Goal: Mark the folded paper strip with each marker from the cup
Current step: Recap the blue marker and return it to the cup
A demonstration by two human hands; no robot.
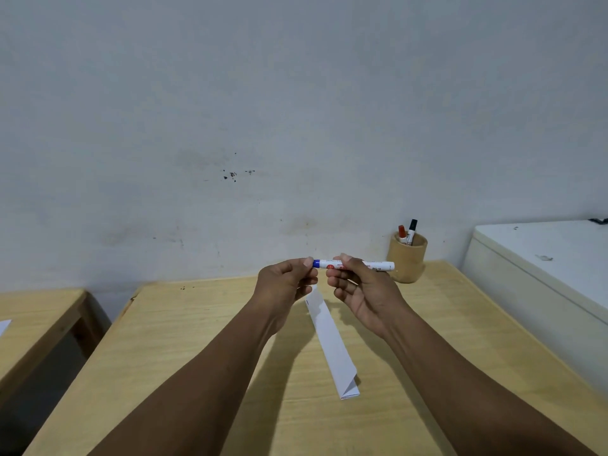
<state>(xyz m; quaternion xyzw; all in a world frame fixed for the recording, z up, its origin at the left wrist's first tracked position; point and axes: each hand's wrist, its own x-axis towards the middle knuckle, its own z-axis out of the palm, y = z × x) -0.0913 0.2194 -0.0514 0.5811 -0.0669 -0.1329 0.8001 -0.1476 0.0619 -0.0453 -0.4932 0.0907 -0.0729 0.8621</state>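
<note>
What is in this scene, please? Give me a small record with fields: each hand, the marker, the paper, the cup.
left hand: pinches the blue cap end of the marker
right hand: grips the marker's white barrel
blue marker: held level above the table, between both hands
folded paper strip: lies on the wooden table, a small dark mark near its far end
cup: stands by the wall, holding a red marker and a black marker

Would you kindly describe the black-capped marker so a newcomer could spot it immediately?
At the wooden table's far right edge, against the wall, stands a tan cup. Two markers stick out of it; the black-capped marker is the taller, right-hand one, beside the red-capped marker.
</note>
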